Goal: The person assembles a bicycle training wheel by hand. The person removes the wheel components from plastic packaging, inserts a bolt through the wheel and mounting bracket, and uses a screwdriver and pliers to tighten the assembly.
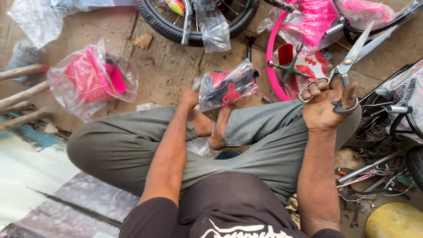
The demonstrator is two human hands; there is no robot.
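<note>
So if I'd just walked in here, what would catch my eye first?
Probably the scissors, raised in the right hand with the blades pointing up to the right. Next, the hot-pink bicycle parts wrapped in clear plastic at the top, beside a black tyre. The left hand grips a clear bag of red and black parts at the centre.

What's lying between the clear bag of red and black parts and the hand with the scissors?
In the head view: a grey cross-shaped wrench on the pink wheel rim.
</note>
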